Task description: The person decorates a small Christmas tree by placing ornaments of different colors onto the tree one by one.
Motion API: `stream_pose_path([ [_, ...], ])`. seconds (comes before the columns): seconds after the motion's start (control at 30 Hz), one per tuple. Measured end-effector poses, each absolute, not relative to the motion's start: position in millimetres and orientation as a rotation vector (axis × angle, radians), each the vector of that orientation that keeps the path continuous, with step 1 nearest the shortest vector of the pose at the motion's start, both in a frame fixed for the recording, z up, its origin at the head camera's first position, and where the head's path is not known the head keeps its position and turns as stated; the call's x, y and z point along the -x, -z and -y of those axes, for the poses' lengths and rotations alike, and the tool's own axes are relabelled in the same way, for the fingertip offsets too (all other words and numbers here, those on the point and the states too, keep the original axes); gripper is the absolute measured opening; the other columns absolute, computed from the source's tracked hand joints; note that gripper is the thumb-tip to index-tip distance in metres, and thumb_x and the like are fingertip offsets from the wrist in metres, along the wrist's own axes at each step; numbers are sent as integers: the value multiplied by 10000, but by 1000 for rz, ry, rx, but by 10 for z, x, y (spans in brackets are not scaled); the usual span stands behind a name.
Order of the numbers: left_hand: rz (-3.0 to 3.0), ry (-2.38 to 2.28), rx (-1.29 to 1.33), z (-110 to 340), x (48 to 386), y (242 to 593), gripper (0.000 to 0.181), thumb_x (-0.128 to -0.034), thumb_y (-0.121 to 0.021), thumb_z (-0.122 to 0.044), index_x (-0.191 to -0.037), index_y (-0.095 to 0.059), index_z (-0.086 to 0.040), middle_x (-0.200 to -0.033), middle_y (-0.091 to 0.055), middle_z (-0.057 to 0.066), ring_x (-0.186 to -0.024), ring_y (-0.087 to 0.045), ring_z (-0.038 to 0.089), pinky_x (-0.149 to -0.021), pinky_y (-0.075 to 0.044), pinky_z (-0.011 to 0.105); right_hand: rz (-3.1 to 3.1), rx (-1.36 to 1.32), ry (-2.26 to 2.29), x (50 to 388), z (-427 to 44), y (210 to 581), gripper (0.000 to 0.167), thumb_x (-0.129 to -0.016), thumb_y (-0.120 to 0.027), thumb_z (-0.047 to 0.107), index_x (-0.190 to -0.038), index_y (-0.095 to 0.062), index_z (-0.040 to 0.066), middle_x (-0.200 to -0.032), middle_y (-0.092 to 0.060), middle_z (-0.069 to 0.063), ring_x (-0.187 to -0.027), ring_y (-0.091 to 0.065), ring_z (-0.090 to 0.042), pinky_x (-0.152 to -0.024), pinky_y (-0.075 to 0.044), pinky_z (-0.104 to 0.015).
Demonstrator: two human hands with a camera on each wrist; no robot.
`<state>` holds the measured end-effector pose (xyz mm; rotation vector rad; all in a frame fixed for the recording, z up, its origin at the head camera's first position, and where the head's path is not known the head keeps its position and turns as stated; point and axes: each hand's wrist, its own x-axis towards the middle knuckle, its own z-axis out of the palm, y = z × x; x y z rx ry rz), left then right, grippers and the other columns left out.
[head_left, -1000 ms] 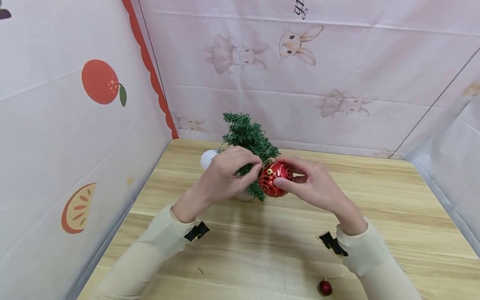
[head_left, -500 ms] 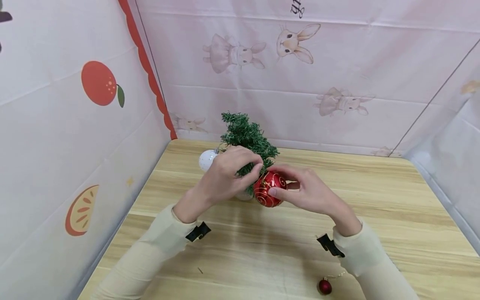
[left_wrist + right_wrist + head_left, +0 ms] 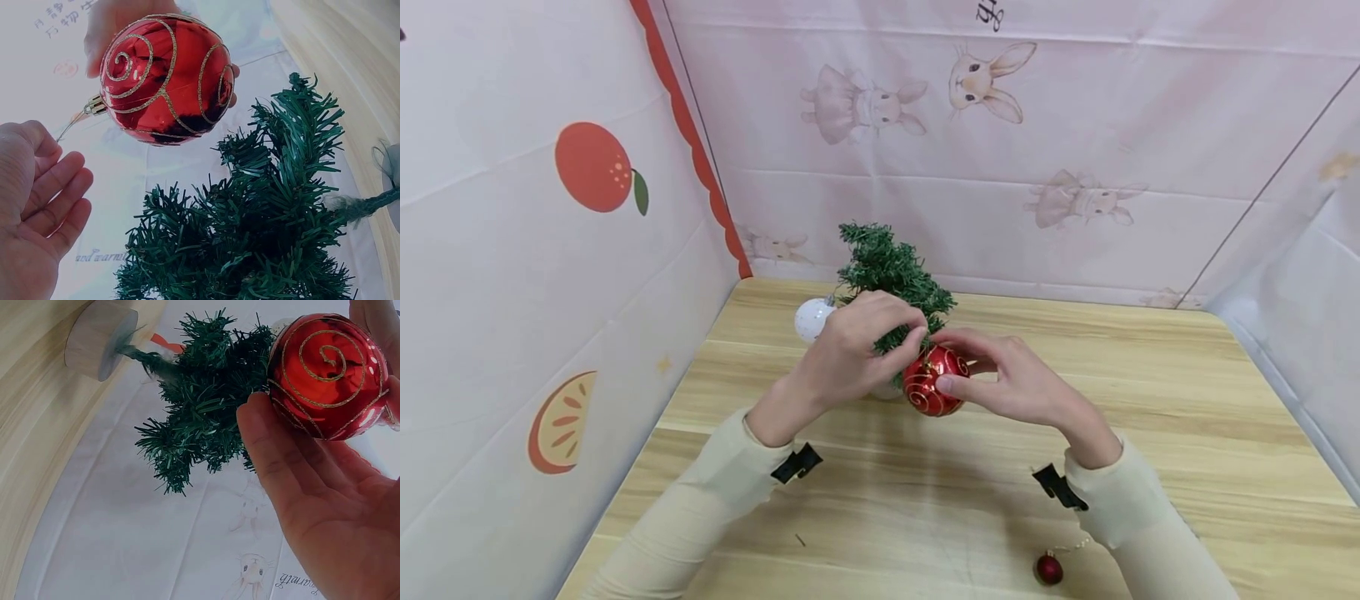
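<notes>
A red Christmas ball with gold glitter swirls (image 3: 936, 382) is held in front of a small green Christmas tree (image 3: 891, 271). My right hand (image 3: 1018, 385) grips the ball from its right side, thumb on the front. In the left wrist view, my left hand (image 3: 44, 206) pinches the thin hanging string (image 3: 67, 127) that leads from the ball's gold cap (image 3: 95, 105). The tree's round base (image 3: 94, 339) shows in the right wrist view; the head view has it mostly hidden behind my left hand. A white Christmas ball (image 3: 813, 319) hangs at the tree's left side.
A small dark red ball (image 3: 1048, 570) with a string lies on the wooden table (image 3: 880, 500) near its front, beside my right sleeve. A tiny dark sliver (image 3: 801, 540) lies further left. Printed cloth walls (image 3: 1075, 125) stand behind and at both sides.
My right hand has brought the red ball slightly down and to the left, with its cap turned more upward. The left hand has kept its pinch and hardly moved.
</notes>
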<state>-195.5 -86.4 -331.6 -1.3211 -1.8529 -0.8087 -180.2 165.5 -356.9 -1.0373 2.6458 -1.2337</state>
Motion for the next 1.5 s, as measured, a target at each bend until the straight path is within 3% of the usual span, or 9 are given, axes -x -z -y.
stream_pose_path([
  [0.33,1862,806,1317,883,1938,3311,55,-933,-713,-9,-969,-755,-19,-924,-784,73,-897,-726,215,-882,-603,343,-2689,1116,1309,1815,-1584,3558,410,-1017,-707,266,-1417,-664,186,-1348,-727,14,-1169,-709,-140,-1011,-581,-410],
  [0.53,1877,804,1310,897,1940,3339,59,-946,-697,-19,-965,-751,-30,-915,-779,67,-889,-722,207,-879,-605,340,-2780,1240,1473,1800,-1453,3539,259,-987,-741,144,-1238,-787,193,-1164,-795,51,-1025,-721,-84,-937,-571,-312],
  [0.8,1885,808,1285,922,1947,3371,57,-935,-704,-15,-960,-753,-28,-911,-782,72,-880,-727,208,-869,-610,335,-2758,1435,1647,1843,-1354,3554,185,-943,-741,-23,-1054,-828,96,-990,-815,-15,-902,-751,-91,-822,-581,-213],
  [1.5,1943,931,1238,995,1974,3433,62,-935,-699,-15,-944,-759,-28,-898,-771,58,-860,-717,180,-803,-615,350,-2802,1339,1698,1875,-1293,3578,148,-950,-757,35,-1014,-857,123,-912,-815,15,-831,-744,-75,-746,-579,-213],
])
